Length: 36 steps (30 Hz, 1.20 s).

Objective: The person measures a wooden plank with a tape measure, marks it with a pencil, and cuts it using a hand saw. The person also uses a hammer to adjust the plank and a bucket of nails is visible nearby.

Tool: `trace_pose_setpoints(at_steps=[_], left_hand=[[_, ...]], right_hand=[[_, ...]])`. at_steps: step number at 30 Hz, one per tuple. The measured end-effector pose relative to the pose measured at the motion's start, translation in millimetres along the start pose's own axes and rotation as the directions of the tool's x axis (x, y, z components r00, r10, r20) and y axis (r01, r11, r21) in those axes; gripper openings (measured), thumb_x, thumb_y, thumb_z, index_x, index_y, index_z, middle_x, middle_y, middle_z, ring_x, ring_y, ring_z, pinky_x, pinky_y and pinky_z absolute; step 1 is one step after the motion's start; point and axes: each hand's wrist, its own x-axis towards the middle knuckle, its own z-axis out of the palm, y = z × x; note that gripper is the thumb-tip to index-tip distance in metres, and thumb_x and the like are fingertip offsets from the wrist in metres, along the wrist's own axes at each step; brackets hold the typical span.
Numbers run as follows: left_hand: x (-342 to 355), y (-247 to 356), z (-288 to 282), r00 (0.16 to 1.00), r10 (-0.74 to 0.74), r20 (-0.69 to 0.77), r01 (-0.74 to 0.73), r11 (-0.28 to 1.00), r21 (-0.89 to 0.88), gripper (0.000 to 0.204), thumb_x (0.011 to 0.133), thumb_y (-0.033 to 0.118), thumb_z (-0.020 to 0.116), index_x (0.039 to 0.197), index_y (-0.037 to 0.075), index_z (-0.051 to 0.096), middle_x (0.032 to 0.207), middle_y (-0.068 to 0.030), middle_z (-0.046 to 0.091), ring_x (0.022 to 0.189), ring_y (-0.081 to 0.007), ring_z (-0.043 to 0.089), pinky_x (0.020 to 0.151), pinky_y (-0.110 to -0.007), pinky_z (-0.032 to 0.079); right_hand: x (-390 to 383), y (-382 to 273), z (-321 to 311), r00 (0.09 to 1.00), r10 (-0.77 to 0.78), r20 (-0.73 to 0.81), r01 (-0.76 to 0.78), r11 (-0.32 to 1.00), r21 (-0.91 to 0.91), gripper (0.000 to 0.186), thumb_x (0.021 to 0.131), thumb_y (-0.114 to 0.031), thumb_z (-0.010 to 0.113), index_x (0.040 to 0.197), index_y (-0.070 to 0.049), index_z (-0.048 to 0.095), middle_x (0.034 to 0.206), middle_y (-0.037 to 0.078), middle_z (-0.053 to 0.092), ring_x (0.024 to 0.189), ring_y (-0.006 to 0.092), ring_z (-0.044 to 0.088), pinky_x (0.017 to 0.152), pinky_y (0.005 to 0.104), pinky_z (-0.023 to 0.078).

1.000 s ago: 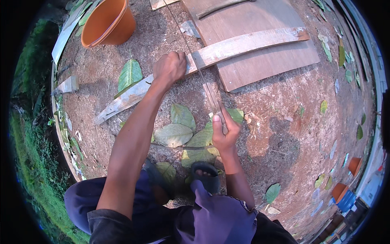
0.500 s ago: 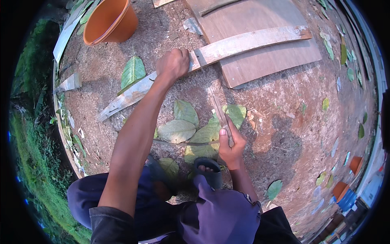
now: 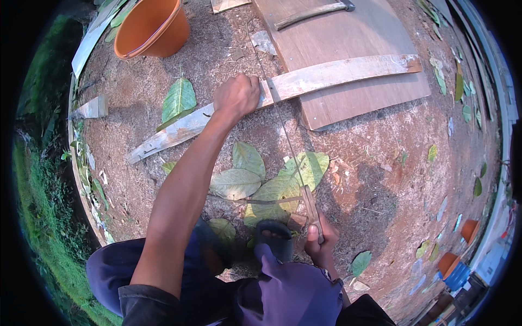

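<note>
A long, narrow wooden plank runs slantwise across the ground, its right part resting on a plywood-topped wooden panel. My left hand is closed over the plank just left of the panel, pressing on it. In my right hand, near my right knee, is the wooden handle of a handsaw. Its thin blade, seen edge-on, reaches up and away across the plank, just right of my left hand. How deep the blade sits in the wood I cannot tell.
A hammer-like tool with a wooden handle lies on the panel. An orange bucket stands at the far left. Large leaves and a thin stick lie before my sandalled foot. Another wood piece is at left.
My right hand has drawn the saw back toward me, so more blade shows on the near side of the plank. My left hand stays on the plank. The view has shifted slightly.
</note>
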Motion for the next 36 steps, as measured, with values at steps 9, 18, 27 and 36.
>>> trace_pose_setpoints(at_steps=[9, 18, 27, 36], left_hand=[[-14, 5, -1, 0.997, 0.061, -0.038, -0.061, 0.998, 0.002, 0.059, 0.103, 0.038, 0.036, 0.104, -0.008, 0.073, 0.109, -0.0335, 0.071, 0.104, -0.0449, 0.071, 0.098, -0.053, 0.052], [-7, 17, 1, 0.995, 0.077, -0.066, -0.079, 0.997, -0.027, 0.059, 0.102, 0.038, 0.032, 0.104, -0.005, 0.072, 0.101, -0.0341, 0.071, 0.097, -0.0455, 0.071, 0.097, -0.058, 0.048], [-8, 5, -3, 0.997, 0.039, -0.069, -0.04, 0.999, -0.012, 0.06, 0.103, 0.04, 0.035, 0.102, -0.006, 0.074, 0.103, -0.0326, 0.072, 0.097, -0.0436, 0.072, 0.095, -0.053, 0.052], [0, 12, -6, 0.99, 0.053, -0.13, -0.051, 0.998, 0.019, 0.06, 0.103, 0.038, 0.034, 0.103, -0.007, 0.074, 0.106, -0.0325, 0.072, 0.099, -0.0453, 0.071, 0.096, -0.053, 0.052]], right_hand=[[57, 19, 44, 0.996, 0.057, -0.072, -0.055, 0.998, 0.03, 0.044, 0.096, -0.01, 0.062, 0.136, 0.008, 0.062, 0.095, 0.016, 0.076, 0.082, 0.0175, 0.073, 0.073, 0.0302, 0.056], [97, 16, 55, 0.995, 0.093, -0.038, -0.09, 0.993, 0.071, 0.045, 0.096, -0.01, 0.061, 0.137, 0.01, 0.06, 0.093, 0.019, 0.075, 0.084, 0.0204, 0.074, 0.076, 0.0328, 0.057], [-3, 19, 9, 0.996, 0.079, -0.032, -0.079, 0.997, -0.003, 0.044, 0.098, -0.012, 0.061, 0.135, 0.009, 0.062, 0.095, 0.019, 0.075, 0.083, 0.019, 0.073, 0.074, 0.0327, 0.056], [-2, 22, -4, 1.0, 0.016, -0.01, -0.016, 1.0, -0.017, 0.044, 0.097, -0.011, 0.061, 0.136, 0.01, 0.061, 0.092, 0.015, 0.075, 0.078, 0.016, 0.071, 0.07, 0.0305, 0.055]])
